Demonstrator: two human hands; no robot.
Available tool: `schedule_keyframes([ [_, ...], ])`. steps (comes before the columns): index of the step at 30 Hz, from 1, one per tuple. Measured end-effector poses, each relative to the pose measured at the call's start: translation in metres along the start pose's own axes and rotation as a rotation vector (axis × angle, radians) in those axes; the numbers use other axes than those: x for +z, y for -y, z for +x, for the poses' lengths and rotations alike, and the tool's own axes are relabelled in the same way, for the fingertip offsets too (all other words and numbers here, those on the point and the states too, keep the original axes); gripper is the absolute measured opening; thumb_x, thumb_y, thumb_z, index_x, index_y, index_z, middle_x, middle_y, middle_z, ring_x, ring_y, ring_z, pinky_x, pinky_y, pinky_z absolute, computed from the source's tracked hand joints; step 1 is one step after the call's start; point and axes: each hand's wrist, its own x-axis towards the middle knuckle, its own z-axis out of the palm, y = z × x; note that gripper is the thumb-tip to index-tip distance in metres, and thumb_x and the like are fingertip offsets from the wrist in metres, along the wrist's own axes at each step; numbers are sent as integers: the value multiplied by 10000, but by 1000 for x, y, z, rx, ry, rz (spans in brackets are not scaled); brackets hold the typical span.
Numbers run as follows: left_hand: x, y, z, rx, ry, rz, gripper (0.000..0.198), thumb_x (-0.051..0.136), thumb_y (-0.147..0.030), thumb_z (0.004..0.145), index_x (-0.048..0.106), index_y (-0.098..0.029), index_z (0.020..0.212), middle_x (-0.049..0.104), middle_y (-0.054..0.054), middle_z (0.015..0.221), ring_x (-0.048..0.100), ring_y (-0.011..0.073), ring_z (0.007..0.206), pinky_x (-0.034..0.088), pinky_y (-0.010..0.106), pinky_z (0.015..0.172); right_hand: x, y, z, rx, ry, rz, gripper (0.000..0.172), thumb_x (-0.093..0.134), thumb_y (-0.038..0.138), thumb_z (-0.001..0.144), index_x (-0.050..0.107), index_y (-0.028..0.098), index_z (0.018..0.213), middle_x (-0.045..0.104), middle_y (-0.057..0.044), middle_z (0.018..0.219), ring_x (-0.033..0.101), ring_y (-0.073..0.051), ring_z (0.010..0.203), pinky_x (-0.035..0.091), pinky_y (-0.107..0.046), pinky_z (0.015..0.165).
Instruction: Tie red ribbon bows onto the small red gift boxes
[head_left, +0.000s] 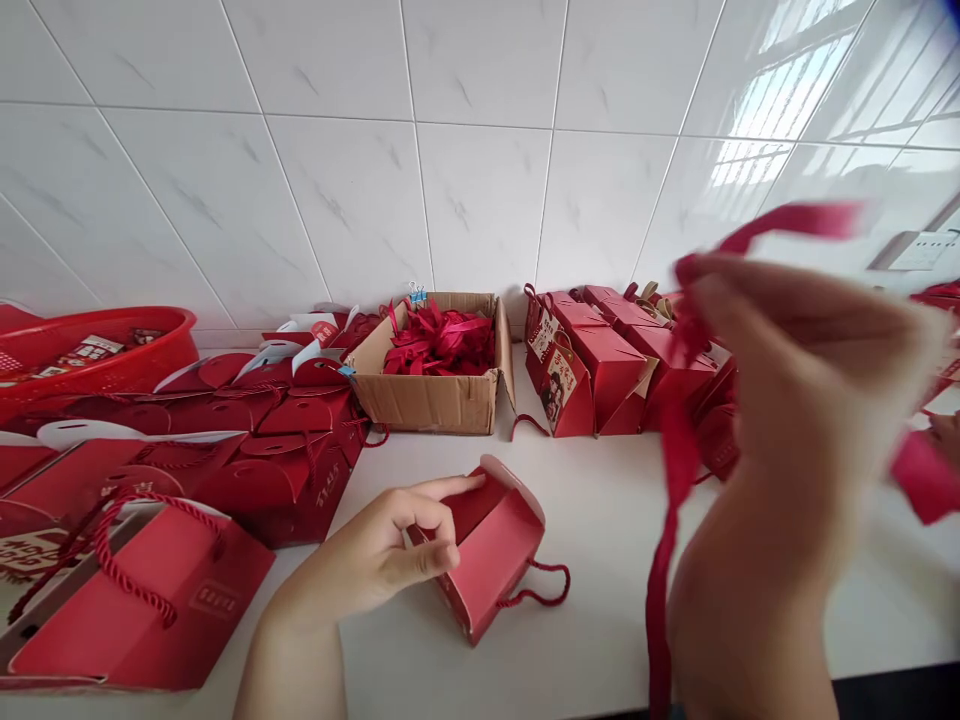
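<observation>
Two grasps: clasping open red box [491, 575] with left hand [390, 540] near front edge of worktop [600, 630], some fingertips hidden; pinching red ribbon [679, 450] between fingers of blurred right hand [814, 370], lower end cut off.

The small gift box [495, 570] is red with a deeper red cord [553, 602], and the ribbon [678, 450] is crimson. The wall tiles [484, 200] are white with faint grey veining, the counter [592, 550] white, the cardboard carton [420, 405] brown, the basket [178, 328] bright red.
</observation>
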Motion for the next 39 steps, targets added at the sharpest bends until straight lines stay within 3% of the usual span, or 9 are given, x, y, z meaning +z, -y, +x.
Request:
schedule_keyframes([
  [3, 2, -1, 1, 0, 21, 13, 484, 533, -628, 779, 549, -187, 580, 593, 102, 1287, 373, 331, 1344, 357, 376, 1006, 25, -19, 11, 73, 165, -76, 212, 686, 182, 768, 729, 169, 975, 734, -53, 858, 688, -207, 801, 570, -407, 781],
  [8, 4, 0, 4, 10, -57, 16, 517, 526, -649, 768, 568, -183, 547, 637, 114, 1195, 490, 333, 1238, 412, 382, 948, 58, -74, 18, 239, 386, -142, 610, 629, 180, 800, 447, 97, 1376, 733, -110, 918, 685, -221, 805, 549, -424, 800],
  [15, 3, 5, 4, 13, -67, 10, 560, 509, -722, 723, 536, -183, 573, 603, 103, 1242, 483, 325, 1240, 398, 399, 969, 55, -84, 16, 320, 480, -298, 332, 550, 99, 803, 675, 125, 1109, 727, -80, 783, 669, -178, 677, 531, -363, 759],
  [21, 5, 1, 1, 39, -123, 33, 668, 661, -787, 421, 459, -196, 658, 558, 110, 1287, 524, 329, 1174, 427, 393, 964, 45, -79, 17, 321, 527, -363, 309, 506, 74, 766, 767, 201, 874, 721, -49, 754, 646, -170, 668, 503, -299, 630],
  [25, 14, -17, -11, -14, -146, 280, 451, 721, -582, 616, 528, -240, 837, 446, 46, 1404, 535, 257, 1168, 491, 328, 890, 40, -70, 19, 313, 506, -291, 335, 529, 125, 777, 726, 174, 1044, 729, -75, 830, 634, -154, 613, 492, -277, 556],
  [30, 30, -26, -20, -77, -273, 485, 97, 511, -346, 824, 518, -258, 865, 403, 36, 1439, 607, 215, 1061, 532, 239, 602, 31, -52, 18, 291, 584, -118, 475, 508, 142, 782, 617, 241, 1233, 718, -20, 718, 457, -79, 396, 349, -214, 384],
  [32, 32, -23, -20, -60, -345, 522, 105, 480, -299, 830, 519, -272, 924, 358, 42, 1470, 588, 226, 1110, 538, 249, 623, 29, -47, 17, 278, 617, -40, 523, 506, 123, 768, 584, 240, 1272, 714, -22, 761, 494, -83, 418, 339, -204, 374],
  [36, 29, -15, -13, -85, -448, 551, 184, 411, -252, 860, 510, -286, 1011, 298, 40, 1501, 497, 250, 1244, 547, 310, 745, 30, -43, 15, 242, 665, 103, 588, 510, 100, 752, 533, 249, 1320, 662, -61, 1119, 632, -114, 569, 453, -227, 442],
  [39, 24, -11, -5, -105, -528, 540, 171, 417, -284, 875, 532, -264, 1001, 373, 76, 1447, 489, 274, 1252, 534, 350, 802, 31, -42, 14, 225, 661, 141, 505, 552, 145, 782, 573, 221, 1282, 672, -66, 1107, 686, -165, 705, 548, -288, 584],
])
